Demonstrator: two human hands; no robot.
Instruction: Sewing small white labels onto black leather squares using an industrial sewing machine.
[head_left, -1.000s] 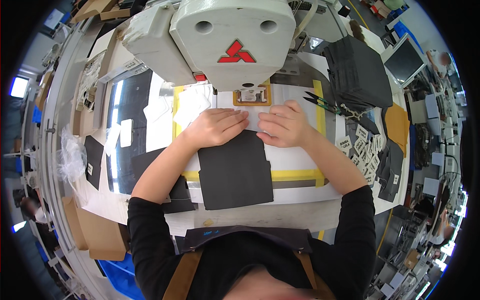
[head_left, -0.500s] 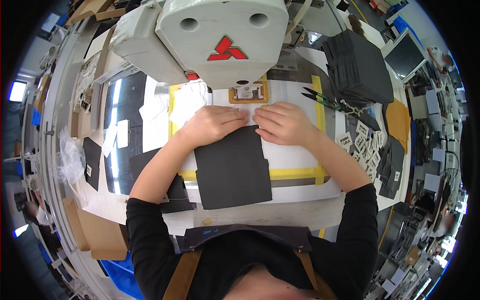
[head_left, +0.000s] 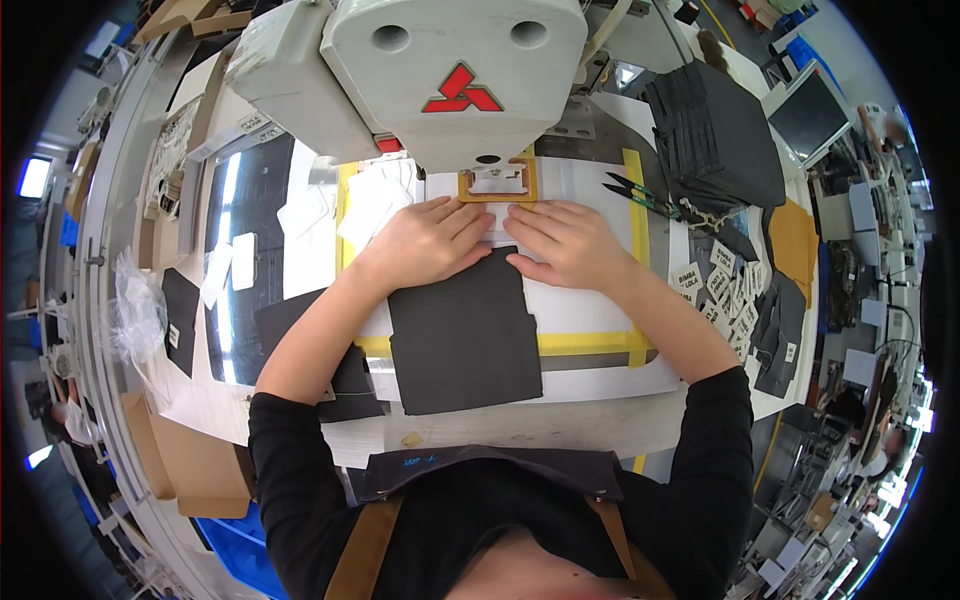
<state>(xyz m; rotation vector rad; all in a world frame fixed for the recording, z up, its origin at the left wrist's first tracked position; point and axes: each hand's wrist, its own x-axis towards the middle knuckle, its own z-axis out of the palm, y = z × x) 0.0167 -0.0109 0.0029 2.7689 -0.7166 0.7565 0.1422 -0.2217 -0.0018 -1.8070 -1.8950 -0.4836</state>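
My left hand lies palm down on the white sheet, its stretched fingers pointing toward a yellow clamp frame under the machine head. From the other side my right hand rests likewise, fingers extended and fingertips just below the frame. A narrow gap separates the two hands. Just nearer to me lies a flat black panel with stepped side edges; its upper edge reaches the left fingers and comes close to the right thumb. Whether anything small lies under the fingertips is hidden.
The grey sewing machine head overhangs the work area. Green-handled snips lie to the right, near a tall stack of black panels and scattered white labels. White paper pieces and a cardboard tray are left.
Both hands have edged forward toward the clamp frame, and their fingers have shifted slightly apart from the middle. The black panel stays almost where it was.
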